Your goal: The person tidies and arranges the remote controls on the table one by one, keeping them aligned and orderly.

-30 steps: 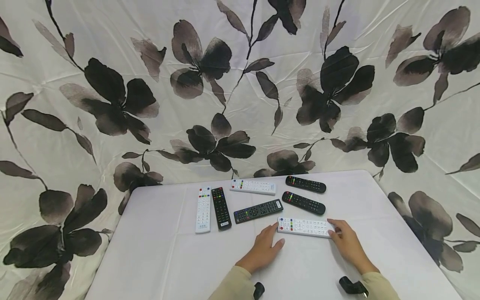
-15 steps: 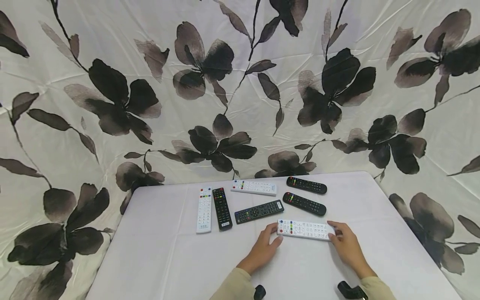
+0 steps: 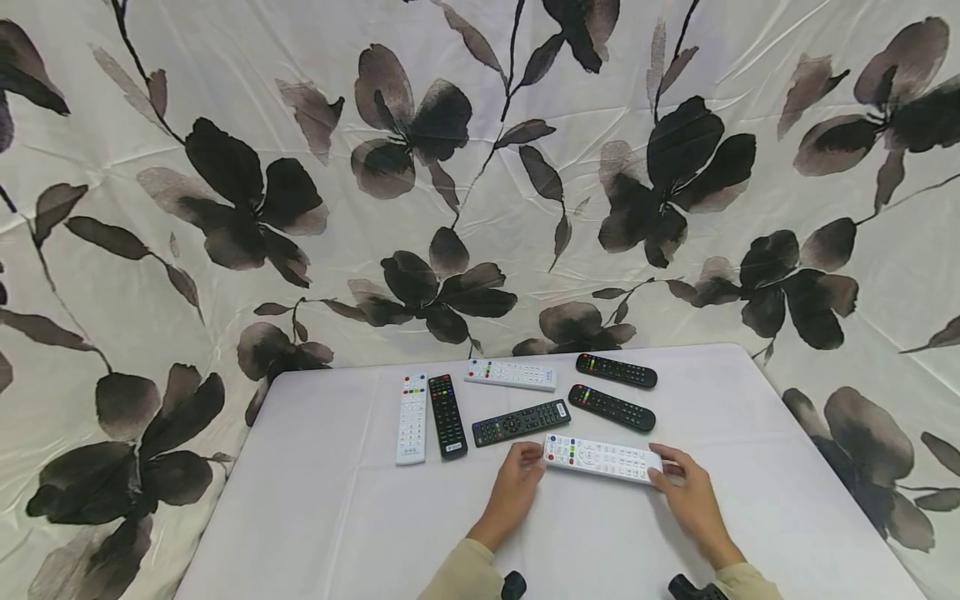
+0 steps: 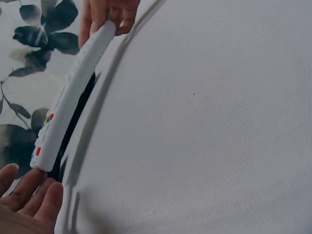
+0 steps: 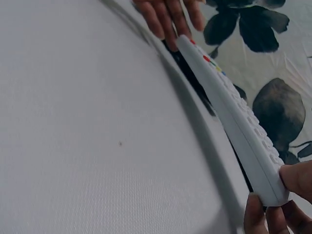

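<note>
A white remote control [image 3: 600, 458] with coloured buttons at its left end is raised off the table near the front. My right hand [image 3: 693, 496] pinches its right end, the thumb on the button face and the fingers underneath, as the right wrist view shows. My left hand [image 3: 513, 492] is at the other end with fingers loosely extended. In the left wrist view its fingertips [image 4: 36, 178] touch or nearly touch the tip of the remote, without wrapping round it.
Behind lie a black remote [image 3: 521, 422], two more black remotes at right [image 3: 612, 407] [image 3: 617, 371] and a white one [image 3: 512, 374]. A white remote [image 3: 411, 419] and a black remote [image 3: 447, 417] stand side by side at left. Floral cloth [image 3: 450, 167] hangs behind the white table [image 3: 315, 483].
The white remote has been lifted from the table and shifted slightly left and nearer, its left end tilted. My left hand's fingers have loosened from its end; my right hand keeps its pinch.
</note>
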Motion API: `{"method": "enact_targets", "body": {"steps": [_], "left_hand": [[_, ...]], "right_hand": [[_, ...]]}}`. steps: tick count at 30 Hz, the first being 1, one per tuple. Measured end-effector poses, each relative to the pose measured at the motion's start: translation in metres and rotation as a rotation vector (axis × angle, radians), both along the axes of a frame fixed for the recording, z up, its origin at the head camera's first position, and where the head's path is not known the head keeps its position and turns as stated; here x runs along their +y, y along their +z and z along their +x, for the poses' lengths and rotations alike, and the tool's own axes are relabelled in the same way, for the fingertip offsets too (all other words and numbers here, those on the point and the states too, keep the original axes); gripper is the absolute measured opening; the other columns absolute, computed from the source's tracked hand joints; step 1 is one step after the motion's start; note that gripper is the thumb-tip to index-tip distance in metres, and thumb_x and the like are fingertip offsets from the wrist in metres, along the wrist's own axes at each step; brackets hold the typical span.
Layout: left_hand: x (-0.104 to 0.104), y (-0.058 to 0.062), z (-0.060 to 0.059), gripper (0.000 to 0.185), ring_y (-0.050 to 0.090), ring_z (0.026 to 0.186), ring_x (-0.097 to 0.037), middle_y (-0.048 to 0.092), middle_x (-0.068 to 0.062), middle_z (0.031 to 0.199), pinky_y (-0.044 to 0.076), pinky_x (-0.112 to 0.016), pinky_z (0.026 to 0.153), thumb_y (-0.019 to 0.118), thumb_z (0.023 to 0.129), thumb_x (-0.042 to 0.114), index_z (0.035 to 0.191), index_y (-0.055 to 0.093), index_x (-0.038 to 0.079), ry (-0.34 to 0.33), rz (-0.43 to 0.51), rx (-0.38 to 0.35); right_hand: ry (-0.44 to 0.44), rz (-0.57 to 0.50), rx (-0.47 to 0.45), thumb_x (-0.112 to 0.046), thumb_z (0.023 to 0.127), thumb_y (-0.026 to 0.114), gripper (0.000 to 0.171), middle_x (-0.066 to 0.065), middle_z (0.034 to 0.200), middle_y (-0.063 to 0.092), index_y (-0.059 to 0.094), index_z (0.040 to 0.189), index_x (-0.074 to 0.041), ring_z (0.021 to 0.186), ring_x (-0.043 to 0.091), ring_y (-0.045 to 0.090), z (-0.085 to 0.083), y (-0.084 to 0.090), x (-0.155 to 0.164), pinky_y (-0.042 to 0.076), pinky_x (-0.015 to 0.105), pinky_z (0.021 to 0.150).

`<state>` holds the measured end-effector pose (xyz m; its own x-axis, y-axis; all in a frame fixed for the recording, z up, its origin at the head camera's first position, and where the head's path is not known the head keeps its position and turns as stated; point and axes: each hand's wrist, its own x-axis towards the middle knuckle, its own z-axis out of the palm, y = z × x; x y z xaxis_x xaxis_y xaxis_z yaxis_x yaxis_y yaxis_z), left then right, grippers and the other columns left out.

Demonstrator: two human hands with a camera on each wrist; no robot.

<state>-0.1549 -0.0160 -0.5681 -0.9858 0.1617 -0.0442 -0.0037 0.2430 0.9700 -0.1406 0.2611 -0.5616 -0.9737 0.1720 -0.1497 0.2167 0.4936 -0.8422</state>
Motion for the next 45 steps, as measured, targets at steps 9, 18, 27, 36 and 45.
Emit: {"method": "enact_targets", "body": {"steps": [9,18,27,36,45], "left_hand": [[-0.013,-0.009,-0.001,0.031,0.073,0.11,-0.027,0.07,-0.011,0.12,0.06,-0.034,0.097,0.063,0.099,0.004,0.129,0.064,0.001,0.206,0.054,0.074],[-0.03,-0.01,-0.002,0.021,0.07,0.092,-0.017,0.066,-0.011,0.105,0.063,-0.024,0.077,0.065,0.097,-0.007,0.117,0.068,-0.001,0.391,0.108,0.069],[-0.048,-0.003,0.005,0.019,0.069,0.09,-0.019,0.065,-0.015,0.101,0.065,-0.028,0.076,0.064,0.097,-0.01,0.113,0.069,-0.005,0.461,0.12,0.052],[-0.068,-0.003,0.014,0.019,0.075,0.093,-0.022,0.068,-0.017,0.112,0.063,-0.025,0.077,0.064,0.1,-0.001,0.118,0.071,-0.005,0.474,0.073,0.016],[-0.088,-0.003,0.022,0.02,0.077,0.098,-0.025,0.072,-0.021,0.118,0.063,-0.023,0.079,0.063,0.102,0.008,0.112,0.076,-0.004,0.516,0.015,-0.13]], "right_hand": [[-0.013,-0.114,-0.028,-0.006,0.103,0.062,0.048,0.026,0.151,0.049,0.051,0.15,0.001,0.132,0.039,0.053,0.01,0.008,-0.025,0.058,0.015,0.084],[-0.024,-0.157,-0.049,-0.005,0.102,0.064,0.046,0.024,0.147,0.052,0.053,0.146,0.0,0.131,0.04,0.056,0.023,0.011,-0.06,0.062,0.023,0.084],[-0.024,-0.214,-0.083,-0.002,0.098,0.067,0.045,0.022,0.146,0.054,0.056,0.142,0.002,0.13,0.04,0.058,0.034,0.012,-0.085,0.063,0.027,0.084],[-0.008,-0.291,-0.083,0.002,0.094,0.071,0.046,0.024,0.145,0.056,0.058,0.138,0.004,0.121,0.036,0.062,0.041,0.011,-0.103,0.064,0.028,0.08],[0.056,-0.326,-0.113,0.002,0.091,0.075,0.047,0.021,0.131,0.061,0.061,0.135,0.006,0.11,0.026,0.065,0.05,0.007,-0.118,0.064,0.029,0.078]]}}
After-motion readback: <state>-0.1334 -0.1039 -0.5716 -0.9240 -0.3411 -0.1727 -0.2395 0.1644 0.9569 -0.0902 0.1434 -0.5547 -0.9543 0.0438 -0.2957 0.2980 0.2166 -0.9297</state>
